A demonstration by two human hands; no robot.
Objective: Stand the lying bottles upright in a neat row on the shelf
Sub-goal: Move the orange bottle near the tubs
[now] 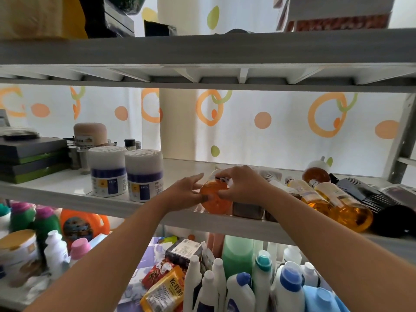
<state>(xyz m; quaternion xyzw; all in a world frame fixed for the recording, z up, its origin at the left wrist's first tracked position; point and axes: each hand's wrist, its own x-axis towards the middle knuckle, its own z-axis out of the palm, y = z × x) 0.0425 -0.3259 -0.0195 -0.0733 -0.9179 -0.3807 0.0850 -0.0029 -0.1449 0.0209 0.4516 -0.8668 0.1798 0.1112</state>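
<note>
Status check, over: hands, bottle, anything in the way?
Right hand grips orange bottle at its top; left hand touches its side. Bottle at shelf front edge. Amber bottles lie close right, white jars left.

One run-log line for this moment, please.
left hand: touches orange bottle | right hand: grips its top | large amber bottle: lying
</note>
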